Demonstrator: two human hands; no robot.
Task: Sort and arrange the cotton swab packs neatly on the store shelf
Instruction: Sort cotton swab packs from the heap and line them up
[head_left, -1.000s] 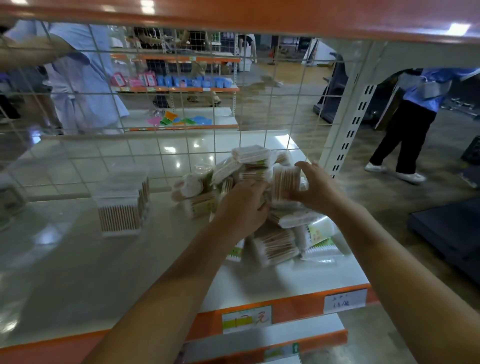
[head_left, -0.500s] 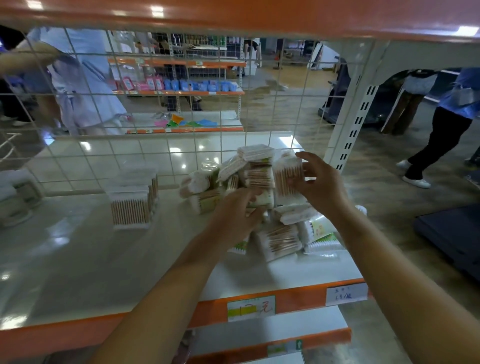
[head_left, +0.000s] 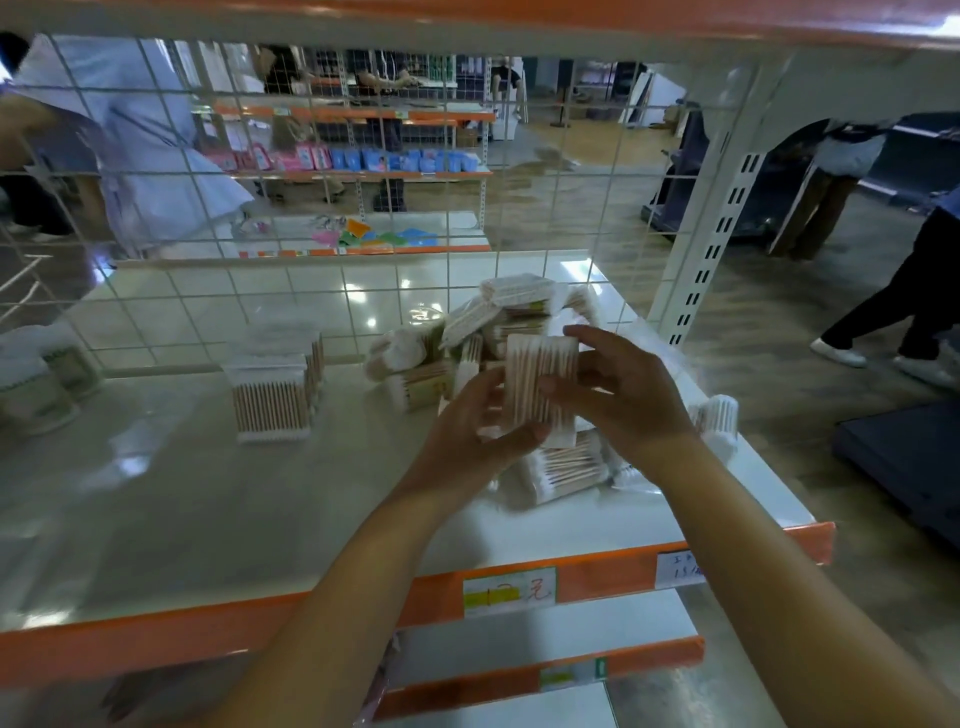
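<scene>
Both hands hold one clear plastic pack of wooden-stemmed cotton swabs (head_left: 540, 382) upright above the glossy white store shelf (head_left: 156, 519). The left hand (head_left: 475, 439) cups the pack from below and from its left side, fingers curled around its lower edge. The right hand (head_left: 621, 389) grips it from the right, thumb across the front face and fingers bent behind the top corner. The pack's stems run vertically, with white tips at top and bottom.

Just behind and beneath the held pack lies a loose, jumbled heap of similar swab packs (head_left: 493, 332), tilted at all angles on the right part of the shelf. One more pack (head_left: 719, 421) rests at the shelf's right edge, just beside the right forearm. Well apart to the left, a neat row of upright packs (head_left: 272, 392) stands one behind another. At the far left edge sit pale round containers with green labels (head_left: 39, 384).

A white wire grid panel (head_left: 311, 208) backs the shelf. An orange front strip (head_left: 208, 629) carries a price label (head_left: 509, 592).
</scene>
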